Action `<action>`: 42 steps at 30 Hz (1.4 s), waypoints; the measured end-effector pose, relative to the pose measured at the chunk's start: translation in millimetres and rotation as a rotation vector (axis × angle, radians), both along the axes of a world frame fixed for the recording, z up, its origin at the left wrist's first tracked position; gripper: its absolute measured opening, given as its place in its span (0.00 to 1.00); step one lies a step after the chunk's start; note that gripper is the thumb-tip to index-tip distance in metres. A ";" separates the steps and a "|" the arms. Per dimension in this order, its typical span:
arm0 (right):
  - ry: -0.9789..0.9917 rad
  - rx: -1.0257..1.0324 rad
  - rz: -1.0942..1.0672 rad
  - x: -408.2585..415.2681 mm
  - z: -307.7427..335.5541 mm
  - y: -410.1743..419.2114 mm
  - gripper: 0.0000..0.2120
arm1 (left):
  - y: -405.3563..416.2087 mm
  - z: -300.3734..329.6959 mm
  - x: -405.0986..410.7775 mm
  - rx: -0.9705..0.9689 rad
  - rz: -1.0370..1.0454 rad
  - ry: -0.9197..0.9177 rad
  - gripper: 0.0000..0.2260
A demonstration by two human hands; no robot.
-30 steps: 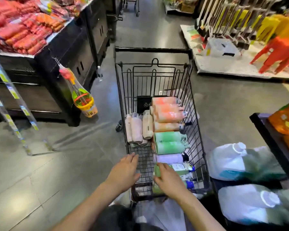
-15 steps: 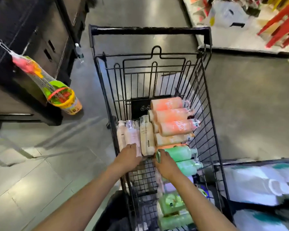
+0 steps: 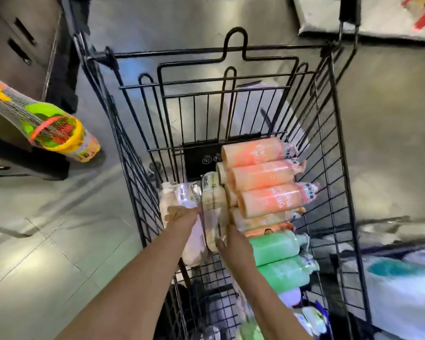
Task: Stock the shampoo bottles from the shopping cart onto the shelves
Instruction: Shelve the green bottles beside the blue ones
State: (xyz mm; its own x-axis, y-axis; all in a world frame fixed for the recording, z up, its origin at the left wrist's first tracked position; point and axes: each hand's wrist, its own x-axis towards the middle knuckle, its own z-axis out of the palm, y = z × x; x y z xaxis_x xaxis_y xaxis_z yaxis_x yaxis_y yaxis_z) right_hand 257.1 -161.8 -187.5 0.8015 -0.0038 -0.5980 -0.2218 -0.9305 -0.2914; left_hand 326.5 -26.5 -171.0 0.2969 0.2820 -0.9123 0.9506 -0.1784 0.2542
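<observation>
Two hands reach into the wire shopping cart [image 3: 334,148], having advanced from its near rim a second ago to the pale bottles lying in its basket, while the view has tilted steeply downward; the picking step has evidently begun, and no bottle has yet left the cart. At far left hangs a mesh bag of bright plastic toys [image 3: 52,128] from a dark display unit. The left hand [image 3: 182,214] rests on the pinkish-white bottles [image 3: 179,197], fingers curled over one; whether they truly grip is unclear. The right hand [image 3: 233,244] touches the near end of the cream bottle [image 3: 210,192], fingers fairly straight. Further right lie smooth, glossy cylindrical orange bottles [image 3: 263,175] stacked crosswise, then green bottles [image 3: 275,246], all shrink-wrapped at the cap. No shelves appear.
</observation>
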 end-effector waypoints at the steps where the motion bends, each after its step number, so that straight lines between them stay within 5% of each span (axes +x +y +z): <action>1: -0.012 0.026 -0.008 -1.5 -0.5 -2.8 0.17 | 0.0 -8.3 -2.2 0.063 -0.006 0.018 0.38; 7: -0.083 0.222 -0.061 -6.9 15.0 -15.8 0.15 | 6.9 -34.1 -10.5 0.173 -0.028 0.061 0.43; 12: -0.040 0.189 -0.123 -6.9 14.1 -9.4 0.15 | -3.6 -5.7 -13.5 0.173 -0.064 -0.117 0.35; 17: -0.050 -0.002 -0.099 -5.6 7.9 11.8 0.19 | 13.7 45.9 10.2 0.114 -0.243 -0.350 0.27; 24: -0.114 -0.328 -0.152 1.3 -17.8 57.7 0.40 | 52.3 93.1 49.1 0.160 -0.327 -0.652 0.28; 30: -0.054 -0.389 -0.191 6.8 -35.3 68.3 0.31 | 55.2 82.5 44.2 0.161 -0.226 -0.729 0.29; 33: 0.019 -0.232 -0.285 7.4 -30.6 65.5 0.33 | 53.7 80.3 45.0 0.174 -0.233 -0.729 0.28; 36: 0.084 0.130 -0.508 8.7 -19.8 54.7 0.34 | 53.1 79.9 44.5 0.173 -0.241 -0.717 0.28; 40: 0.180 0.553 -0.848 -1.5 10.7 41.3 0.12 | 51.7 85.6 40.7 0.128 -0.297 -0.718 0.28; 42: 0.253 0.632 -0.932 -12.3 32.1 31.7 0.16 | 48.9 94.0 35.9 0.097 -0.338 -0.725 0.29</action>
